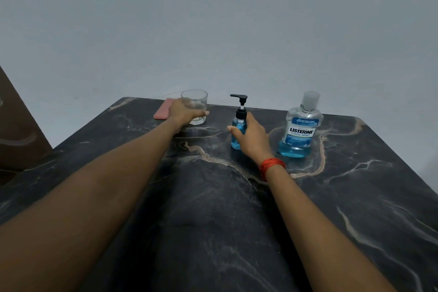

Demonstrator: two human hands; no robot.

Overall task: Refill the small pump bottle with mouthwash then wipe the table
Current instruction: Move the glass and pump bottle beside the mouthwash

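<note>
A small pump bottle (237,129) with blue liquid and a black pump head stands upright at the back middle of the dark marble table (213,208). My right hand (251,137) grips its body from the right. A clear glass tumbler (195,102) stands to the left, and my left hand (183,111) holds its lower part. The large Listerine mouthwash bottle (301,128), capped and about a quarter full of blue liquid, stands to the right of my right hand. A folded pink cloth (162,109) lies behind the left hand.
A grey wall rises just behind the table's far edge. A brown panel (19,125) stands at the left, beyond the table's left edge. The table's right edge runs diagonally at far right.
</note>
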